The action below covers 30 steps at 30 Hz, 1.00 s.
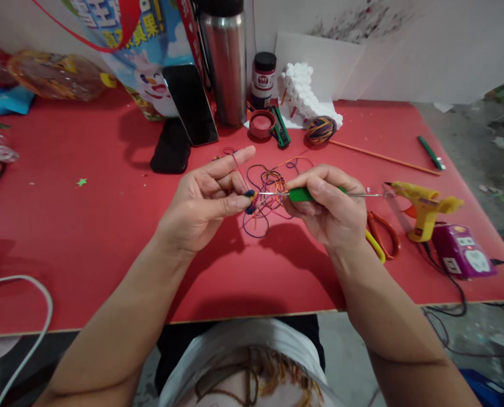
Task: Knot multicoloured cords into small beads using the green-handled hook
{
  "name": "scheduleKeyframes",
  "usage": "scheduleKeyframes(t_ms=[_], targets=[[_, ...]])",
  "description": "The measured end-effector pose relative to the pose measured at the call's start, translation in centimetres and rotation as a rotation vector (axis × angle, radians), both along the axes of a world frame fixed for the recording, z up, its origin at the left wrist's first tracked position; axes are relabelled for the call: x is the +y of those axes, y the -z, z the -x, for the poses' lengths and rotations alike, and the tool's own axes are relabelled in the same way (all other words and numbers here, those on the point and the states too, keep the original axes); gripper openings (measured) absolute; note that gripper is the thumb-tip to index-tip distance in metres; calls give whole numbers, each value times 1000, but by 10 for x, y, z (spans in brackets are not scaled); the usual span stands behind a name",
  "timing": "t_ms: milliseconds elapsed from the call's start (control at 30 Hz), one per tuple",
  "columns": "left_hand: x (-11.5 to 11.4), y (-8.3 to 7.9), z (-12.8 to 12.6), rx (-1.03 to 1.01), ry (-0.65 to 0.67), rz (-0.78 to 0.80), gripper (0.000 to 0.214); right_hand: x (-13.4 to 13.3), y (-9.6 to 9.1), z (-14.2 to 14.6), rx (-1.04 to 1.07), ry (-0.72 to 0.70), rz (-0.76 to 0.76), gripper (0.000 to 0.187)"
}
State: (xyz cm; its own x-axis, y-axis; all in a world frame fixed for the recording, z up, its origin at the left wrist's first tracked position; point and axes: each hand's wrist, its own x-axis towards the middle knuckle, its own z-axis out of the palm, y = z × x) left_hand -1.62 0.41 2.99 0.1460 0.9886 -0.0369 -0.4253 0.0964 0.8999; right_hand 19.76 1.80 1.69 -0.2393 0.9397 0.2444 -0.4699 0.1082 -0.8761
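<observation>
Pinched between the thumb and fingers of my left hand is a small multicoloured crochet piece. A strand of yarn runs up over that hand's raised index finger. My right hand is closed round the green handle of a crochet hook. Its thin metal tip reaches left to the crochet piece, and a second metal end sticks out to the right. Below and between the hands lies a loose tangle of multicoloured yarn on the red table.
At the back stand a steel flask, a phone, a dark jar and a yarn ball. A green cutter lies near them. Rightward are a yellow glue gun, red-handled pliers and a purple power socket.
</observation>
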Motion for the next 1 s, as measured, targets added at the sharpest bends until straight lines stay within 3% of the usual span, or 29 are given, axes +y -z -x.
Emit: scheduleKeyframes(t_ms=[333,567,1000], targets=[[-5,-2,-9,15,45,-11,57,-5,2,7,62,-64,87,23],[-11,7,-22,114,-204,-134,63,-16,4,24,178,-27,230,20],[-15,11,-27,110,-263,-133,61,-16,4,28,206,-16,255,19]])
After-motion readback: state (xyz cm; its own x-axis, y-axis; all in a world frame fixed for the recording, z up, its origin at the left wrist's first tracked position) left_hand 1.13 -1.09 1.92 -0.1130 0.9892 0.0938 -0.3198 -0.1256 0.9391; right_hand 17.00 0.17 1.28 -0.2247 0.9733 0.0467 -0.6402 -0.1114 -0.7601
